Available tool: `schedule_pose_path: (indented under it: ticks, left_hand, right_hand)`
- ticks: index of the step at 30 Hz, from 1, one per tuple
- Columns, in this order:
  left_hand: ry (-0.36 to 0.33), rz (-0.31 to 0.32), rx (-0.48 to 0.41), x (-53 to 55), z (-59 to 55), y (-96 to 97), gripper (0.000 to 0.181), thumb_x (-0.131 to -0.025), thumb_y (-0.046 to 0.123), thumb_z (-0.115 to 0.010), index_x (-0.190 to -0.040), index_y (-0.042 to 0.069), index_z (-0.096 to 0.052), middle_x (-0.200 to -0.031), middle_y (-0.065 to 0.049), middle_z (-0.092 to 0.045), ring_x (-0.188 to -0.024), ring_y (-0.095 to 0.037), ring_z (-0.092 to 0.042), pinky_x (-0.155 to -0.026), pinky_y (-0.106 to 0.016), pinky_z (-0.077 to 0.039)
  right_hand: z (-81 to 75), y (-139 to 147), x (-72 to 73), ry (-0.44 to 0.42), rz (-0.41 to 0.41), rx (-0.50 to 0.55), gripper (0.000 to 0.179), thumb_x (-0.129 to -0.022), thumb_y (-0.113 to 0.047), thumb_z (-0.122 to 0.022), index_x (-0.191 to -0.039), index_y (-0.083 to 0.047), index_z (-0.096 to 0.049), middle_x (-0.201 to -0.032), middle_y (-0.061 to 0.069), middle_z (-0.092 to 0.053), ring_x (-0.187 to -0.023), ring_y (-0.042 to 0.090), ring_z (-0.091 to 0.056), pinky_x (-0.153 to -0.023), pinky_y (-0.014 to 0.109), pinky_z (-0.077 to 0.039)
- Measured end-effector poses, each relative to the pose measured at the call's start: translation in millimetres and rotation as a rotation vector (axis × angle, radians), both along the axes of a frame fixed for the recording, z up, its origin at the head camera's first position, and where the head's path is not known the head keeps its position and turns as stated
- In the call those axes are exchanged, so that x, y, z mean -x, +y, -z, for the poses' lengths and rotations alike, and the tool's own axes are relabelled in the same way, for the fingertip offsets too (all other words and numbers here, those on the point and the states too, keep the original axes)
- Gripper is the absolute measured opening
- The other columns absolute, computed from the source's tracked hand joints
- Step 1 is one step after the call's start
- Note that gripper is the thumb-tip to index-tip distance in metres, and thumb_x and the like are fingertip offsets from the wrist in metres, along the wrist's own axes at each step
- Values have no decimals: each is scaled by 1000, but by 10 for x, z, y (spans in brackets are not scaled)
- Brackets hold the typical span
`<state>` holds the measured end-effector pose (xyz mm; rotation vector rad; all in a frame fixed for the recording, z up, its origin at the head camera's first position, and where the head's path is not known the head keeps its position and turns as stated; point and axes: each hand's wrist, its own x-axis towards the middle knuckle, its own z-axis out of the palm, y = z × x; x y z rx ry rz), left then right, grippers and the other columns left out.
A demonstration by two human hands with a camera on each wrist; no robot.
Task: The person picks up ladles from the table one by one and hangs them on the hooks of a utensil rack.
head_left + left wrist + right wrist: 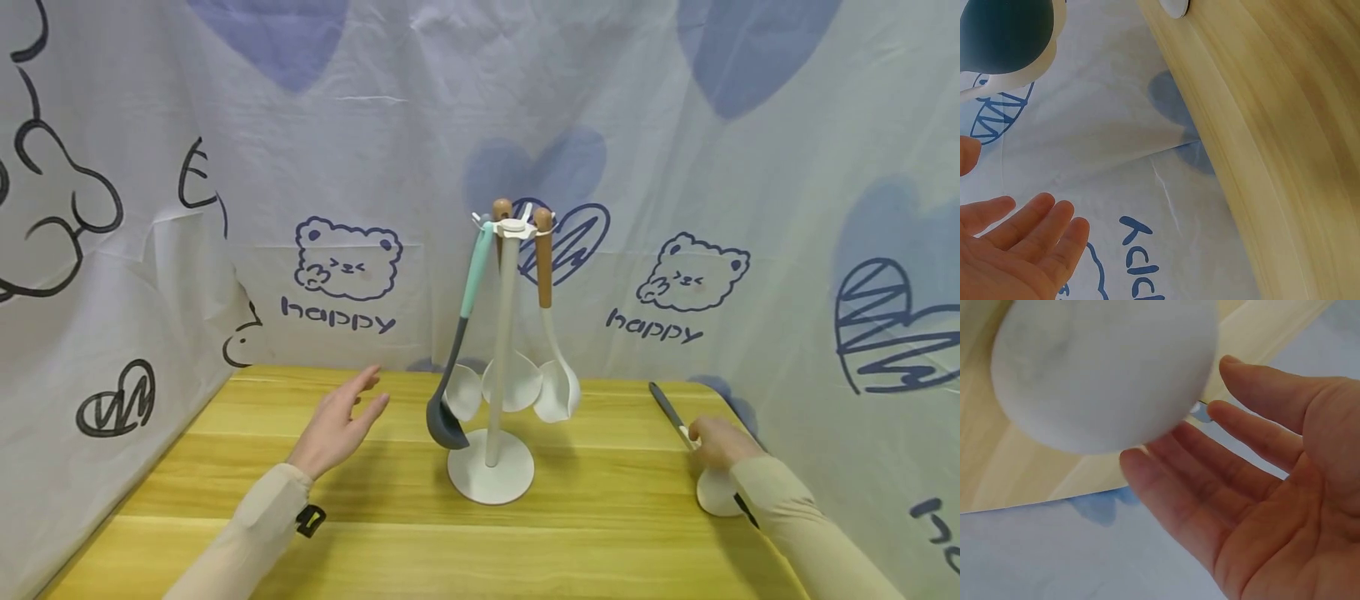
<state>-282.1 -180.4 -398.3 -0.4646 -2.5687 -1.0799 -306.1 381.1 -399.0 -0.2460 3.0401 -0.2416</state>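
At the right of the wooden table, my right hand (723, 446) is over a ladle (718, 493) with a rounded white bowl and a dark grey handle. In the right wrist view, the fingers lie extended beside and partly behind the white bowl (1107, 375); thumb and forefinger stand apart, and contact is hard to tell. My left hand (333, 429) hovers over the table's left side, fingers spread, holding nothing. Nearest to it is a dark ladle (447, 425) with a mint handle, hanging from a white utensil stand (491, 479).
A white ladle with a wooden handle (544, 267) hangs on the stand's right side. Other white utensils hang behind the post, partly hidden. Printed cloth (390, 150) encloses the table (360, 542) at the back and both sides.
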Motion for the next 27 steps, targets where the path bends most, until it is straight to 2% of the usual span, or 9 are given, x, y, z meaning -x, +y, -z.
schedule_pose_path:
  ticks: [2,7,11,15,21,27]
  left_hand:
    - [2,-1,3,0,7,0,61,-102,46,-47,-153,15,-34,-145,-18,-50,-128,-39,-51,-104,-56,-45]
    - [11,3,-1,0,18,1,60,-102,44,-48,-153,16,-34,-145,-18,-50,-130,-38,-51,-104,-56,-45]
    - [12,4,-3,-4,19,3,59,-102,43,-48,-152,15,-34,-146,-18,-50,-131,-36,-50,-105,-55,-44]
    - [10,1,-2,-5,16,5,59,-102,43,-49,-152,15,-36,-145,-18,-50,-131,-36,-50,-106,-54,-44]
    - [0,-10,0,-2,23,5,58,-102,44,-48,-151,15,-37,-145,-16,-51,-131,-35,-50,-106,-54,-45]
    - [-9,-17,-10,7,19,16,59,-102,46,-48,-151,15,-37,-145,-16,-51,-131,-35,-50,-106,-54,-44]
  right_hand:
    - [34,20,-4,-6,-6,5,35,-74,-6,-71,-103,10,-65,-103,30,-65,-88,34,-61,-76,49,-53]
    - [121,49,-10,0,-47,10,27,-79,-5,-68,-101,10,-66,-98,28,-66,-84,33,-60,-73,46,-52]
    - [161,63,-6,12,-45,11,27,-80,-5,-67,-103,10,-66,-99,30,-65,-85,35,-60,-73,48,-53]
    - [173,65,2,8,-34,4,23,-83,-1,-63,-104,10,-65,-103,32,-64,-93,43,-62,-79,54,-53]
    - [183,46,-35,38,-51,31,23,-78,9,-58,-100,5,-65,-104,31,-64,-97,45,-61,-81,55,-52]
    - [170,43,-50,55,-51,30,22,-78,7,-59,-99,2,-63,-105,32,-64,-95,43,-61,-78,53,-52]
